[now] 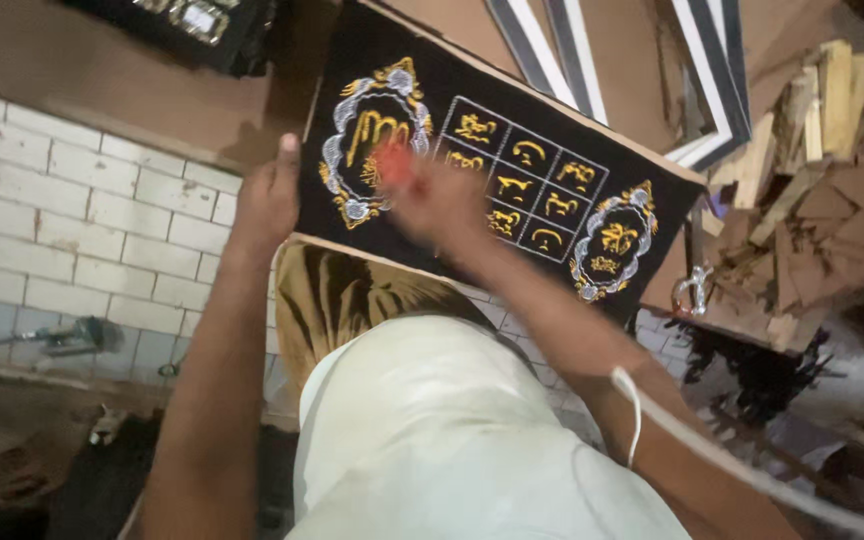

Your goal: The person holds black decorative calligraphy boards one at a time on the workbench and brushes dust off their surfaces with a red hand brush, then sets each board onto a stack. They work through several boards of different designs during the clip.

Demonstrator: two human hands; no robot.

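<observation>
A black cloth panel (552, 150) with gold and silver embroidery lies stretched over a brown board. My left hand (270, 200) presses on the panel's left edge, fingers closed over the rim. My right hand (432, 195) is blurred over the panel's left middle, closed around a small red object (392, 165); what that object is I cannot tell. A white cord (632, 420) hangs along my right forearm.
Black and white frame strips (712, 70) lie at the top right. A heap of wood offcuts (812, 170) fills the right side. A white tiled surface (72, 200) lies at the left, with a tool (62, 338) on it. A gold patterned cloth (342, 300) sits under the board.
</observation>
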